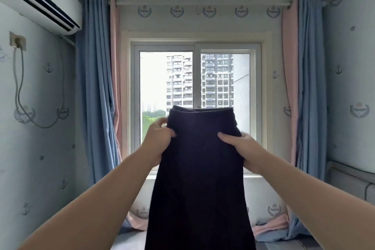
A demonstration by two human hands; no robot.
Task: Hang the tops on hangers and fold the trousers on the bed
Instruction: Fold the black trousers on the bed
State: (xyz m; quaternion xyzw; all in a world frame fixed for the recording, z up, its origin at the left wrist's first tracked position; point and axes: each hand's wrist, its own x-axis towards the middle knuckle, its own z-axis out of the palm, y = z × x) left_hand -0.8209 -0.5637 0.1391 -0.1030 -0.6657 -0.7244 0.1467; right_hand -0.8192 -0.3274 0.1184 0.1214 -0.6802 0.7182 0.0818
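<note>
Before the window (194,79), from the centre of the view down to six o'clock, a dark garment (200,178) hung in the air, held up by both hands just below its waistband. The left hand (160,138) gripped the nine o'clock edge, thumb across the front of the cloth and fingers curled behind it. The right hand (239,147) pinched the three o'clock edge the same way, thumb in front and fingers hidden behind the fabric. The cloth fell as one long panel and ran out of the frame at the bottom, so whether it had two legs could not be told. It was probably one of the trousers, though the fine vertical ribbing low down left that in doubt.

Lowering it blind seemed the chief risk. Only a grey strip (130,238) at seven o'clock, perhaps the bed, showed below the curtain hems, and the garment's own hem was out of sight. It could land bunched or twisted, and folding would then press the creases in. Both grips sat on the side edges rather than on the waistband itself, so cloth could slip through the fingers and one side drop. Misjudging what kind of garment it was would send it to the wrong treatment. The curtains (95,97) at nine and three o'clock stood well apart from it.
</note>
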